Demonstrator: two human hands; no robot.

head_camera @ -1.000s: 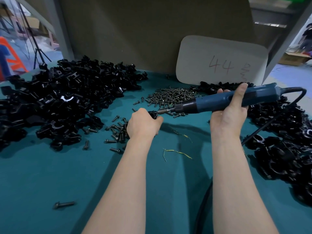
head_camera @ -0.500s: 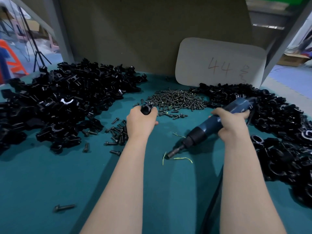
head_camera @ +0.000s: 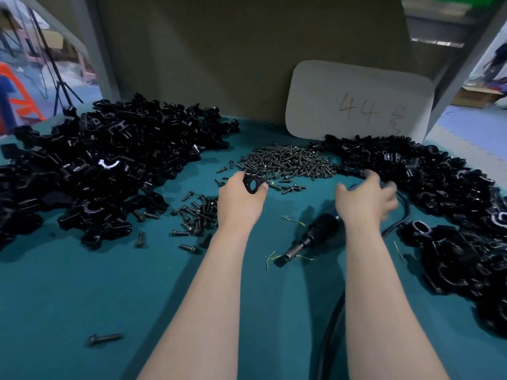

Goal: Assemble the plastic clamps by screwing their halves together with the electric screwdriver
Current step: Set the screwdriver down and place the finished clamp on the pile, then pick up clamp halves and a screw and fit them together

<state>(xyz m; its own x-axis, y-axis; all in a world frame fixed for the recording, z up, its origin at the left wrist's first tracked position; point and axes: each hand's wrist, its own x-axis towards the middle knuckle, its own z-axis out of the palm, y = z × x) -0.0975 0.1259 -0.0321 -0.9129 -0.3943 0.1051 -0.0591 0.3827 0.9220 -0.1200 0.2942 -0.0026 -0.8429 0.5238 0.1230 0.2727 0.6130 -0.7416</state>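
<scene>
Now: left grip [head_camera: 241, 200] pinching clamp [head_camera: 253, 184], forearm extended; right grip [head_camera: 365, 200] empty, fingers spread, blurred, over screwdriver [head_camera: 315, 234].

The left forearm [head_camera: 208, 283] and right forearm [head_camera: 375, 283] are bare along all their visible length; each is broad at the near end and tapers to a slim wrist; the skin looks smooth. The left hand [head_camera: 241, 200] is bare as well, its back rounded, the thumb [head_camera: 263, 187] blunt at the tip; the right hand [head_camera: 363, 200] is bare too; its fingers [head_camera: 389, 193] are smeared by blur, so finer detail cannot be told.
</scene>
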